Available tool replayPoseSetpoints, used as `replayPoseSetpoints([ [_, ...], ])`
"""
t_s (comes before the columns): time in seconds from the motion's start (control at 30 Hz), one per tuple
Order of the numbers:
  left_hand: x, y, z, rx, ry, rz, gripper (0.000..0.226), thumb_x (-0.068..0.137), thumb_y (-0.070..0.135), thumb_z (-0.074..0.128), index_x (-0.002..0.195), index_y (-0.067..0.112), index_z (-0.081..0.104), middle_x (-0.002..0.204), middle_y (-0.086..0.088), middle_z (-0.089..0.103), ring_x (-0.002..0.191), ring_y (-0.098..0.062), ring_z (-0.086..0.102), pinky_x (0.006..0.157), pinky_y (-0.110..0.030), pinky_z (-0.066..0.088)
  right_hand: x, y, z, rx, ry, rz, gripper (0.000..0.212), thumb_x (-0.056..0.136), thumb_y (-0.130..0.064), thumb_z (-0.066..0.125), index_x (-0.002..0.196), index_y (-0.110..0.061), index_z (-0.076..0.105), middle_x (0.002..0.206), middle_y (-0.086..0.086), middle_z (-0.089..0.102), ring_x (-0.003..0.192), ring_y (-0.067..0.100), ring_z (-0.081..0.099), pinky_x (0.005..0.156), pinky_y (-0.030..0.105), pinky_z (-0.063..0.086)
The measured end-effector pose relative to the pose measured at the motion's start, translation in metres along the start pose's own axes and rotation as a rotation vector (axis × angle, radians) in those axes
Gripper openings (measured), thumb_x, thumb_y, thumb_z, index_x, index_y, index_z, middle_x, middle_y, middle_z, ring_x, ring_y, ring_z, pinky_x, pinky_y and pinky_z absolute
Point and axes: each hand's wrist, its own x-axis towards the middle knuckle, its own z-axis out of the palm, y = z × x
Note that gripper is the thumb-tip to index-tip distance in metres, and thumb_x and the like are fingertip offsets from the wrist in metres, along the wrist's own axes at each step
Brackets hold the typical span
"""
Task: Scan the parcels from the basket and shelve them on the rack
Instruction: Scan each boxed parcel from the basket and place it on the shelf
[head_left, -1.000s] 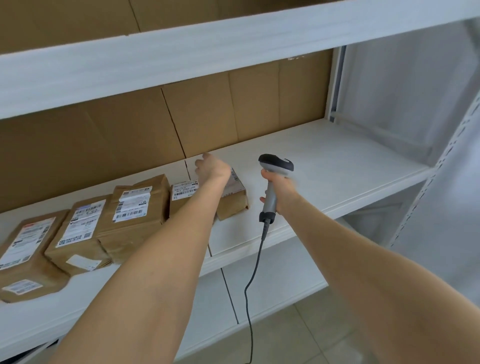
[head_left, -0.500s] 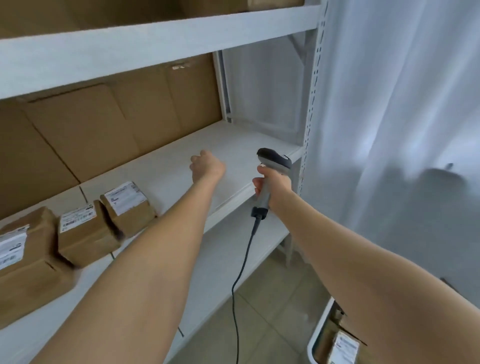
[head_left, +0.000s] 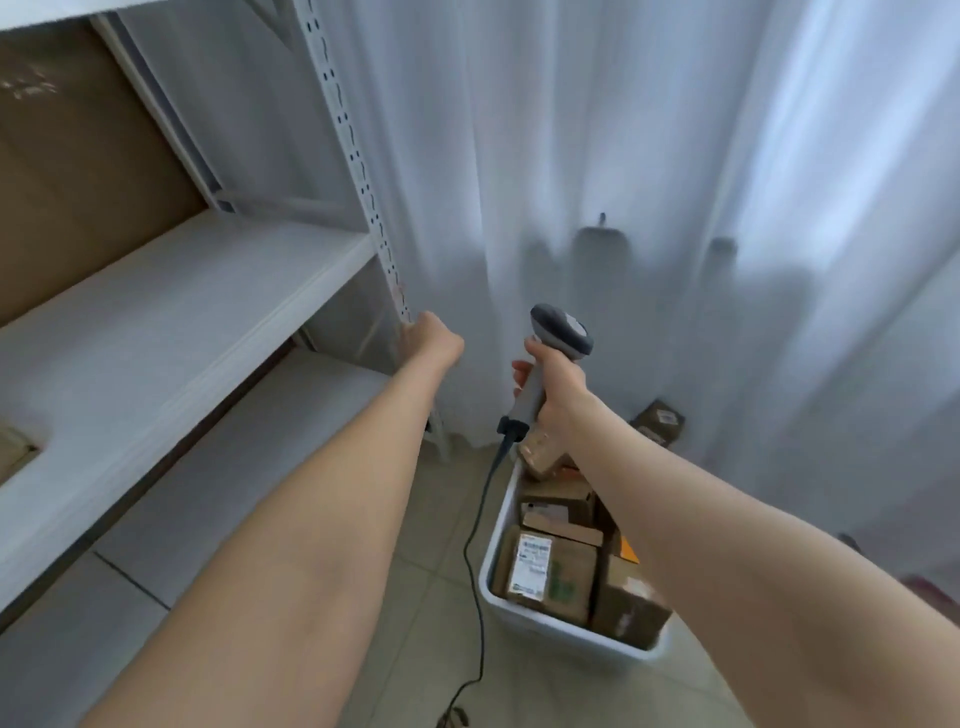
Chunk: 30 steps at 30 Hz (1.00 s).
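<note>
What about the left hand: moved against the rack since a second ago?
Yes. The left hand left the shelved parcel and went right; it is now off the shelf, by the rack's front right upright.

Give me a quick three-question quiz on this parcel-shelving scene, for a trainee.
1. True or false: the basket on the floor is empty.
2. Which hand grips the scanner? A) left B) right C) neither
3. Fill in: the scanner's cable hangs down toward the ____.
Key: 1 false, it holds several brown parcels. 2 B, the right hand. 3 floor.
</note>
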Motion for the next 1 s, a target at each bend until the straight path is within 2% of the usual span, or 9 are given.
replayPoseSetpoints([
  [0.13,-0.032,0.031,0.059,0.024,-0.121,0.067,0.048,0.09,0.014,0.05,0.138,0.01,0.041,0.146,-0.018,0.03,0.123,-0.035,0.047,0.103,-0.04,0.042,0.006,-0.007,-0.073,0.124,0.077,0.017,0.028,0.087,-0.022,0.071,0.112,-0.014,0.061,0.085,0.006,0.065,0.082,0.019,0.063,0.094,0.038,0.053],
  [0.2,-0.043,0.043,0.084,0.034,-0.165,0.087,0.048,0.09,0.017,0.052,0.137,0.011,0.042,0.144,-0.018,0.032,0.124,-0.035,0.046,0.105,-0.039,0.039,0.01,-0.01,-0.103,0.148,0.112,0.015,0.026,0.086,-0.023,0.072,0.108,-0.014,0.059,0.09,0.008,0.066,0.087,0.02,0.064,0.097,0.04,0.052],
  [0.43,-0.054,0.065,0.162,0.073,-0.312,0.13,0.052,0.091,0.015,0.054,0.14,0.01,0.039,0.143,-0.017,0.032,0.126,-0.035,0.044,0.108,-0.04,0.037,0.04,-0.005,-0.178,0.163,0.237,0.043,0.024,0.084,-0.027,0.074,0.1,-0.015,0.061,0.082,0.004,0.069,0.076,0.016,0.066,0.082,0.033,0.057],
  [0.53,-0.042,0.063,0.189,0.092,-0.359,0.124,0.052,0.09,0.013,0.054,0.14,0.01,0.04,0.143,-0.018,0.033,0.126,-0.035,0.044,0.108,-0.04,0.037,0.063,0.001,-0.194,0.168,0.28,0.066,0.02,0.084,-0.026,0.075,0.095,-0.015,0.062,0.081,0.004,0.069,0.072,0.016,0.065,0.082,0.034,0.057],
  [0.8,0.04,0.037,0.252,0.152,-0.427,0.08,0.052,0.092,0.01,0.052,0.142,0.009,0.039,0.145,-0.017,0.034,0.128,-0.034,0.044,0.108,-0.036,0.035,0.158,0.036,-0.185,0.2,0.326,0.159,0.03,0.085,-0.025,0.074,0.109,-0.012,0.062,0.084,0.004,0.068,0.074,0.015,0.065,0.078,0.031,0.056],
  [0.9,0.084,0.025,0.282,0.172,-0.433,0.075,0.052,0.092,0.012,0.054,0.141,0.008,0.039,0.144,-0.017,0.037,0.128,-0.033,0.043,0.107,-0.035,0.035,0.208,0.052,-0.178,0.194,0.334,0.186,0.031,0.084,-0.025,0.074,0.109,-0.012,0.062,0.087,0.005,0.068,0.079,0.016,0.066,0.086,0.035,0.056],
  [1.0,0.121,0.009,0.318,0.21,-0.449,0.07,0.05,0.093,0.014,0.053,0.14,0.007,0.04,0.142,-0.017,0.04,0.128,-0.032,0.044,0.105,-0.035,0.037,0.253,0.075,-0.179,0.199,0.355,0.231,0.03,0.084,-0.026,0.074,0.108,-0.013,0.063,0.091,0.005,0.069,0.084,0.019,0.068,0.076,0.034,0.057],
])
